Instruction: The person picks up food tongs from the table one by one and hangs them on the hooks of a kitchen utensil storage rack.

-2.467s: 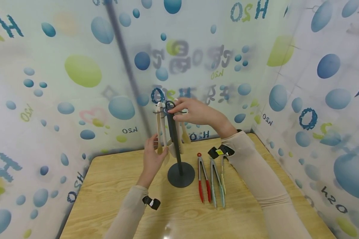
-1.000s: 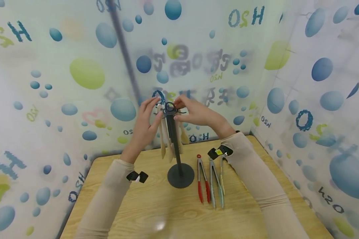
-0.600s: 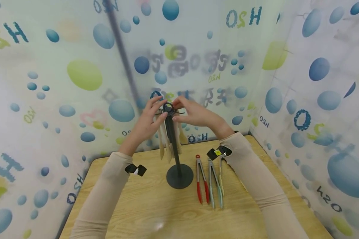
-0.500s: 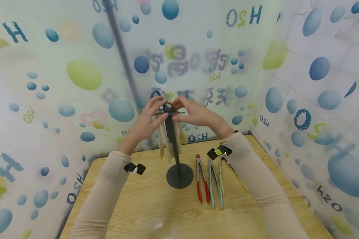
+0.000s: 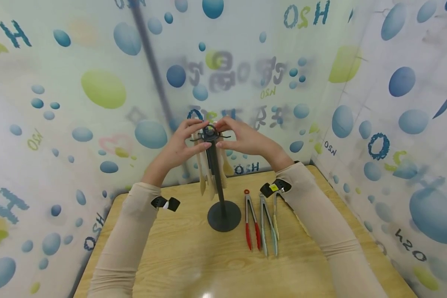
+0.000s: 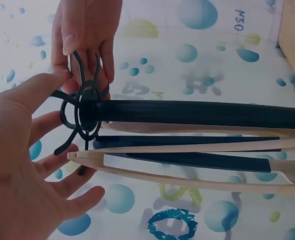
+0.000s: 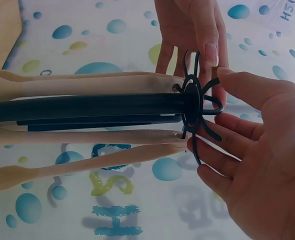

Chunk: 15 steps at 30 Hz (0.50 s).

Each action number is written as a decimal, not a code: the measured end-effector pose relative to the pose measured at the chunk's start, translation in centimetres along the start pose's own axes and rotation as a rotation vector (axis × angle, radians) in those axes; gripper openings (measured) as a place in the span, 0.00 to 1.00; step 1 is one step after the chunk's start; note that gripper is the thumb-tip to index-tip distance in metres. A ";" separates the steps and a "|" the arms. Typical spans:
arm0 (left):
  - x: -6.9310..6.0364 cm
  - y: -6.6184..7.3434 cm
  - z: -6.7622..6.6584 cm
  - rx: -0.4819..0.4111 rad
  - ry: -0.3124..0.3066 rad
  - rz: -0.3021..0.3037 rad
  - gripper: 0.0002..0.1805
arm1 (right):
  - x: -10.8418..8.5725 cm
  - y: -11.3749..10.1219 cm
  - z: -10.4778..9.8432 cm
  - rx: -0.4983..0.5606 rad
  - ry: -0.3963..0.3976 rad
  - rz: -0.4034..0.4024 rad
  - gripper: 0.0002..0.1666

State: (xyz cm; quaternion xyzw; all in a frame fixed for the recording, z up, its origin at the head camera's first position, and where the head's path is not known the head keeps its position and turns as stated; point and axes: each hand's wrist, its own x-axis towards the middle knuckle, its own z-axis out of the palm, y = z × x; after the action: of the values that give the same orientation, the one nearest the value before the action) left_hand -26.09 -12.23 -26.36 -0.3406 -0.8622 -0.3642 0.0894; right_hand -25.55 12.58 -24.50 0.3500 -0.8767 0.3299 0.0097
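My loosely spread fingers (image 6: pixel 89 201) flank the utensil rack (image 5: pixel 217 174) at nine and three o'clock; best gripped by its probably stiff hook ring (image 7: pixel 192 106)

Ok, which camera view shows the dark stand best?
The head view: only there does the dark stand show from round base up its pole to the hooked top, though small. Both wrist views show the hooked top larger, but the pole runs out of frame and the base is missing.
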 end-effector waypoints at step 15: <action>-0.3 1.8 0.2 0.118 0.024 -0.102 0.35 | -0.1 1.0 0.8 0.037 0.047 -0.031 0.38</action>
State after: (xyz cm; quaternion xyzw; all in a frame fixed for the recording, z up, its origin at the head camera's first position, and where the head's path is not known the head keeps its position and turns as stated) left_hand -24.70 -11.39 -25.59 -0.2858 -0.8973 -0.3208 0.1009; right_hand -25.97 12.71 -25.69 0.3559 -0.8644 0.3539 0.0291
